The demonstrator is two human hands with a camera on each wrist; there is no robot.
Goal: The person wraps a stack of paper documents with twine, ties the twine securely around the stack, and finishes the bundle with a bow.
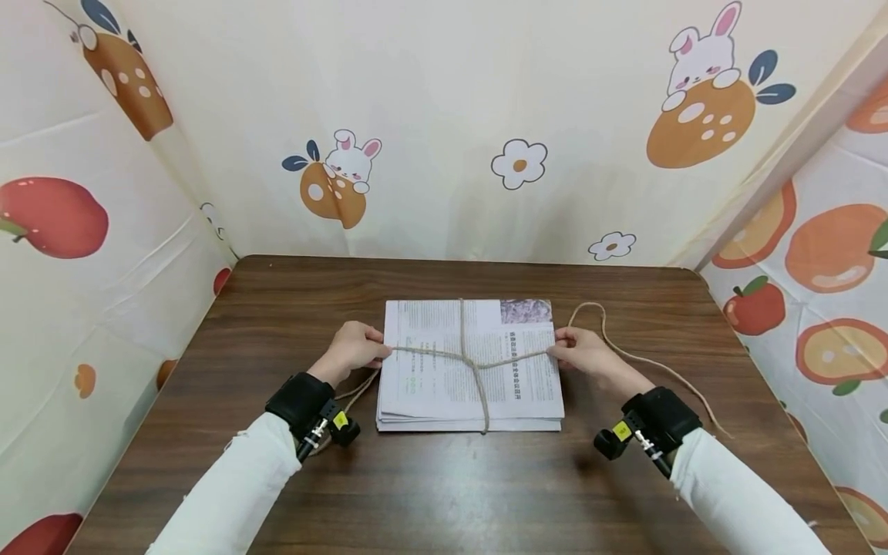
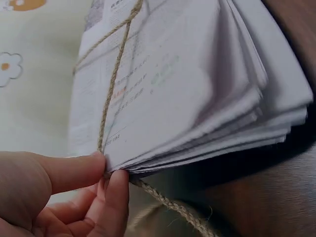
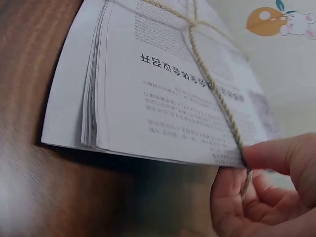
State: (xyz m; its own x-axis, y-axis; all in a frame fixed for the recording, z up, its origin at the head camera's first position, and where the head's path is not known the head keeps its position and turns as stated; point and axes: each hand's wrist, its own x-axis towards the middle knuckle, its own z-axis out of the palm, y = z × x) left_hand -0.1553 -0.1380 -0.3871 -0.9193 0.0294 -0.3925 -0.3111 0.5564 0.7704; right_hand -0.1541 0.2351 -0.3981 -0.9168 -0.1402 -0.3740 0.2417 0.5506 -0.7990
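Note:
A stack of folded newspapers (image 1: 423,389) lies in the middle of the table, with twine (image 1: 479,378) crossing over its top both lengthwise and sideways. At the stack's left edge my left hand (image 1: 352,351) pinches the twine between thumb and fingers, right where it passes over the side. My right hand (image 1: 590,354) pinches the twine at the opposite edge. In the left wrist view, the twine (image 2: 112,89) runs straight from the crossing to my thumb. The right wrist view has the twine (image 3: 212,81) reaching my right thumb at the paper's edge.
A loose twine end (image 1: 666,368) curves across the brown wooden table (image 1: 472,493) on the right. More loose twine (image 1: 355,395) trails beneath my left wrist. Patterned curtains (image 1: 437,92) stand behind the table and on both sides.

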